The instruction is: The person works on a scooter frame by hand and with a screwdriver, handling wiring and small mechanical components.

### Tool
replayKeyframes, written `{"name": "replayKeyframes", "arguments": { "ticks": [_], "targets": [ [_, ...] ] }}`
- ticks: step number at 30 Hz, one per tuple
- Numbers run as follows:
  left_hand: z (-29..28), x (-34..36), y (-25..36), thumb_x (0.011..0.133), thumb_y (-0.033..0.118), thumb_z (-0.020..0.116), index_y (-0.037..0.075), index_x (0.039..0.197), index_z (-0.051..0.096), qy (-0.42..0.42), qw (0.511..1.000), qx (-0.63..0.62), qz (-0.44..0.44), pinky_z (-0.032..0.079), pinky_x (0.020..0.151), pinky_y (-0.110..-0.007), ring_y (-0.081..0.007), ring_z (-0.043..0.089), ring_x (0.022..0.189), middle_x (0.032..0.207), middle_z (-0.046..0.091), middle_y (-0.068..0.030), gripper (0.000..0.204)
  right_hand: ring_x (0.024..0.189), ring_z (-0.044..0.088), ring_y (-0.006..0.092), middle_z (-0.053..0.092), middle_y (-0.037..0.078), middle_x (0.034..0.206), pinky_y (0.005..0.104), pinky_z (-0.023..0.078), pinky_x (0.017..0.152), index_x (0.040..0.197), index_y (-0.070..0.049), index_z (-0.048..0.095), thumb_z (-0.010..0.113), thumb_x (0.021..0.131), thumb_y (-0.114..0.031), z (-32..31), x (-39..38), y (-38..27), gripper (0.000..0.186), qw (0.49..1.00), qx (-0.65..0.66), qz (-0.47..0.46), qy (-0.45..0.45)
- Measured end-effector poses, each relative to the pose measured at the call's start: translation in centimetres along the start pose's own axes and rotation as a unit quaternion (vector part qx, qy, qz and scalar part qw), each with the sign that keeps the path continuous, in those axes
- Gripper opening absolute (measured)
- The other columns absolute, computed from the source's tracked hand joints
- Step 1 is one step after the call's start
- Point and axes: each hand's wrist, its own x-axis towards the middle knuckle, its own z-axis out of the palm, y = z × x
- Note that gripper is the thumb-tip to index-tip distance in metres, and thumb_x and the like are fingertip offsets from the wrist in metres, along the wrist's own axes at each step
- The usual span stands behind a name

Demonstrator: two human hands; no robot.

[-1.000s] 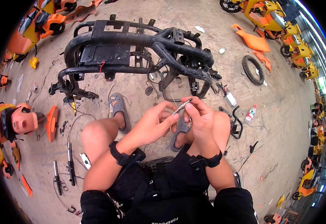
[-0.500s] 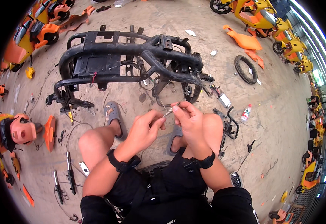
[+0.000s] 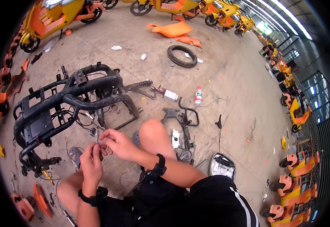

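Note:
A thin, silvery metal piece (image 3: 97, 135), perhaps a cable end, stands upright between the fingertips of my left hand (image 3: 91, 163). The thumb and forefinger pinch it near its lower part. My right hand (image 3: 120, 143) comes in from the right, fingers curled in against the same piece and close to the left fingertips. Whether it grips the piece or something smaller is hidden by the fingers. Just beyond both hands lies a black scooter frame (image 3: 72, 92), with loose cables (image 3: 64, 112) hanging in it.
Right of the frame lie a silver box with wires (image 3: 170, 95), a plastic bottle (image 3: 198, 96), a black metal stand (image 3: 189, 117) and a brake lever (image 3: 218, 123). A tyre (image 3: 182, 56) and orange panels (image 3: 170, 29) lie farther off. Yellow scooters (image 3: 59, 20) line the back.
My view has turned to the right, so the frame sits farther left. The hands still meet at the metal piece, which now points upward; my right hand reaches across from the side.

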Motion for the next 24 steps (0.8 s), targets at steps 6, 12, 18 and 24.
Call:
{"name": "replayKeyframes", "arguments": {
  "ticks": [6, 12, 18, 24],
  "targets": [
    [-0.2, 0.3, 1.0, 0.106, 0.019, 0.046, 0.000, 0.099, 0.061, -0.015, 0.995, -0.067, -0.078, 0.033, 0.047, -0.021, -0.0036, 0.043, 0.052, 0.063, 0.054, 0.0009, 0.025, 0.080, 0.058, 0.0089, 0.063, 0.002, 0.089, 0.0242, 0.048, 0.064, 0.110, -0.002, 0.065, 0.058, 0.098, -0.019, 0.6, -0.4, -1.0, 0.022, 0.999, -0.044, -0.025, -0.002],
    [-0.1, 0.6, -0.2, 0.107, 0.023, 0.046, 0.003, 0.093, 0.060, -0.041, 0.990, -0.093, -0.102, 0.029, 0.043, -0.021, -0.0031, 0.040, 0.048, 0.059, 0.051, 0.0021, 0.029, 0.082, 0.058, 0.0083, 0.063, 0.003, 0.094, 0.0240, 0.048, 0.061, 0.111, -0.001, 0.069, 0.061, 0.098, -0.022, 0.5, -0.5, -0.6, 0.026, 0.993, -0.050, -0.104, -0.007],
    [-1.0, 0.9, 0.8, 0.104, 0.026, 0.050, 0.003, 0.092, 0.061, -0.074, 0.970, -0.155, -0.170, 0.027, 0.039, -0.020, -0.0038, 0.040, 0.044, 0.059, 0.053, 0.0004, 0.028, 0.074, 0.057, 0.0077, 0.065, 0.002, 0.085, 0.0254, 0.046, 0.061, 0.102, 0.001, 0.071, 0.064, 0.096, -0.023, 1.3, -0.2, -0.8, 0.026, 0.998, 0.001, -0.063, 0.010],
    [-1.3, 0.7, 0.8, 0.094, 0.016, 0.068, -0.003, 0.114, 0.058, -0.105, 0.983, -0.056, -0.139, 0.047, 0.057, -0.022, -0.0070, 0.058, 0.071, 0.086, 0.066, -0.0049, 0.029, 0.072, 0.055, 0.0048, 0.068, -0.001, 0.084, 0.0224, 0.042, 0.061, 0.106, -0.004, 0.074, 0.064, 0.096, -0.028, 1.3, -0.5, -1.1, 0.028, 0.994, 0.090, 0.035, 0.053]
  ]
}}
